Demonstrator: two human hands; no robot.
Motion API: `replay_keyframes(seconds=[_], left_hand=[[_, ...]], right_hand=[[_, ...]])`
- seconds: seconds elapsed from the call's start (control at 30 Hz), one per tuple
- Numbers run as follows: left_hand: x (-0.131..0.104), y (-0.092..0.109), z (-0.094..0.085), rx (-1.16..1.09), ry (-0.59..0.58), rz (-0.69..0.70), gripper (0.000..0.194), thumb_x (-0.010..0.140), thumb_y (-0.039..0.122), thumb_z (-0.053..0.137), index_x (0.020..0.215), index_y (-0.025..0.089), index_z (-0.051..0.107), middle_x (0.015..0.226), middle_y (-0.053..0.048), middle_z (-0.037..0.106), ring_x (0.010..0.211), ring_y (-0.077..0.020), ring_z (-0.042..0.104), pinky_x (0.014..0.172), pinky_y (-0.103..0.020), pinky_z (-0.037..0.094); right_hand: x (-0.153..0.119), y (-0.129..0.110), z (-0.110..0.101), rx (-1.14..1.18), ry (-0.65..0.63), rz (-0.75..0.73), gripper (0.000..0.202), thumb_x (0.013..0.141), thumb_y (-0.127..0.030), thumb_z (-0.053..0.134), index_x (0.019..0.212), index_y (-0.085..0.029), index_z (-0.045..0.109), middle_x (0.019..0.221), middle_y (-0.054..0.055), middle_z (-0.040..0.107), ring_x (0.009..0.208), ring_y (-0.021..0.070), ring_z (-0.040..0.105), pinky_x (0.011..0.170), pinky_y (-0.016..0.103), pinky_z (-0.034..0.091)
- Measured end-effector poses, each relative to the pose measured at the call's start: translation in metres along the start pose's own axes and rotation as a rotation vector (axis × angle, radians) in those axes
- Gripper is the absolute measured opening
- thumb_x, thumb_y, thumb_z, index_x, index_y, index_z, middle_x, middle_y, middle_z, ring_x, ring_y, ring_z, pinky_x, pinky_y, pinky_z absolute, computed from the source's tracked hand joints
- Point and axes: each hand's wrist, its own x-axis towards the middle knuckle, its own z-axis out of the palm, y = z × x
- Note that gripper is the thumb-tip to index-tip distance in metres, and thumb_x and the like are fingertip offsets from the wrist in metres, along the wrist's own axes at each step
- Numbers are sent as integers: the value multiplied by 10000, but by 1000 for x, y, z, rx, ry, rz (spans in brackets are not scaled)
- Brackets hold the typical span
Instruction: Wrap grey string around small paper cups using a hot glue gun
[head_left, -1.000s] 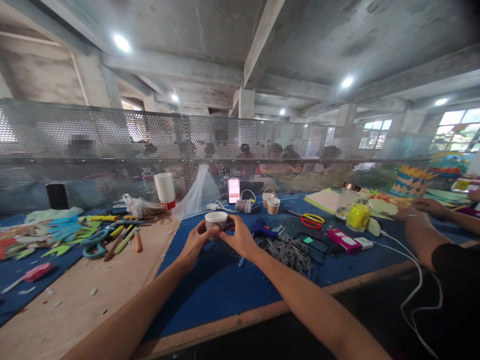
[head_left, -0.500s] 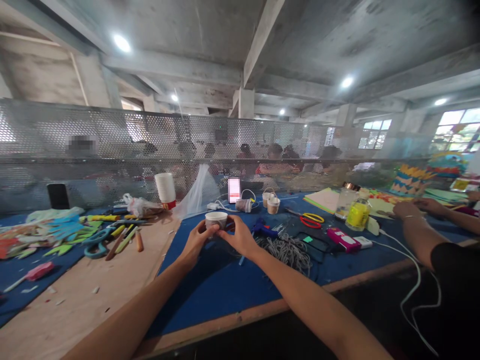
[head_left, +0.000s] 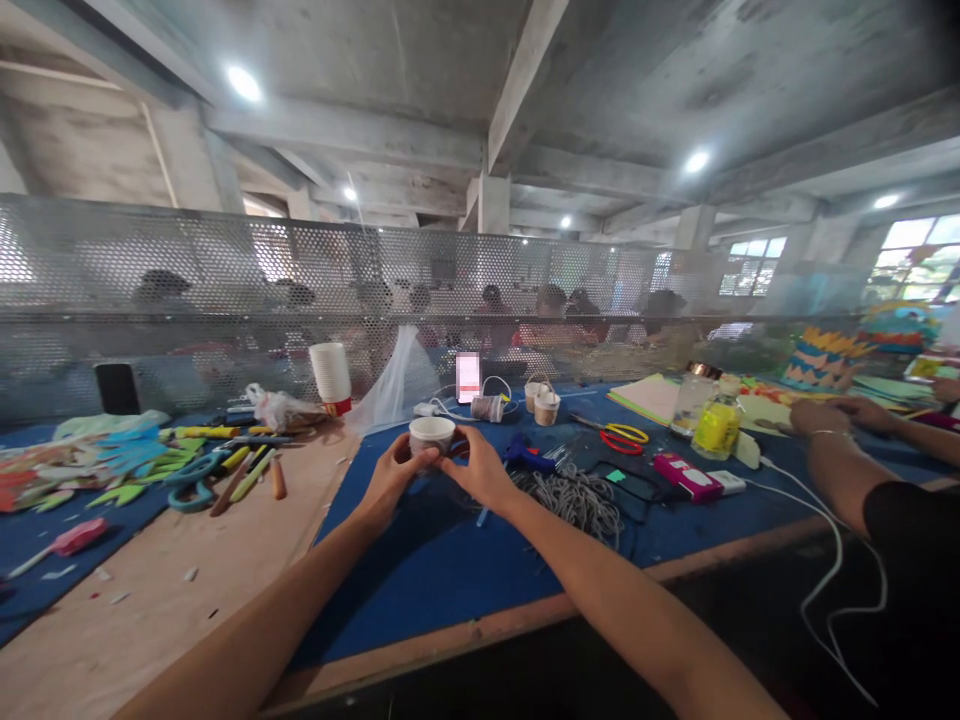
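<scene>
Centrally, small paper cup (head_left: 432, 434) upright, between left hand (head_left: 391, 481), right hand (head_left: 480, 470) grip

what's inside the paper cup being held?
The paper cup sits between the left hand and right hand. Only its rim and upper inner wall show; the bottom and any contents are hidden.

A single head-worn camera looks forward and slightly down from the near edge of a blue worktop (head_left: 450, 570). It faces a perforated metal screen (head_left: 225, 290) along the far side, with the ceiling above. Both forearms reach in from the bottom, close to the lens.
</scene>
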Motion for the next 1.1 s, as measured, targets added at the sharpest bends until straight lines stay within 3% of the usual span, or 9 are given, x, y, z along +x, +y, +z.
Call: replay_keyframes(seconds=[0.33,0.43,0.5,0.6,0.7,0.93,1.1], left_hand=[[3,-3,2,76,49,90,716,650,469,909,1249,158,673,1255,-146,750,1198,-355,673,1037,-460,505],[5,-6,1,154,120,150,733,627,460,919,1248,164,665,1264,-139,745,1209,-348,669,1056,-454,493],[7,-6,0,174,153,148,769,622,469,915,1268,150,648,1272,-153,736,1195,-348,673,1044,-457,499],[7,-7,-1,187,136,137,781,618,488,911,1266,142,644,1243,-152,743,1163,-346,682,1025,-458,511],[5,-6,0,186,107,133,763,617,496,911,1251,152,658,1212,-137,755,1150,-348,684,1009,-456,520],[4,-4,2,136,73,96,773,606,495,921,1252,146,680,1218,-146,759,1134,-351,691,1000,-457,523],[5,-5,1,139,54,75,785,610,506,920,1263,144,678,1202,-147,766,1153,-356,689,1029,-463,511]], right_hand=[[1,2,-1,-18,-17,-74,558,836,-251,760,1351,-185,555,1257,126,675,968,213,725,930,397,609],[1,-1,-4,-36,26,-154,649,837,-165,703,1451,-203,495,1359,139,627,1072,222,706,1019,421,580],[1,-6,-8,-59,71,-232,602,893,-151,635,1475,-221,497,1392,136,599,1116,215,688,1068,425,552],[1,-10,-12,-111,155,-312,304,994,-215,581,1284,-240,670,1303,111,616,1156,214,655,1100,417,522],[2,-9,-13,-145,178,-298,125,1004,-283,643,1061,-253,750,1209,89,623,1167,219,638,1093,397,519],[4,-8,-14,-138,109,-232,120,1009,-265,653,1060,-263,761,1200,88,612,1149,226,629,1079,412,520],[5,-6,-14,-156,131,-291,122,1022,-274,639,1069,-262,750,1168,84,616,1117,219,633,1054,393,527]])
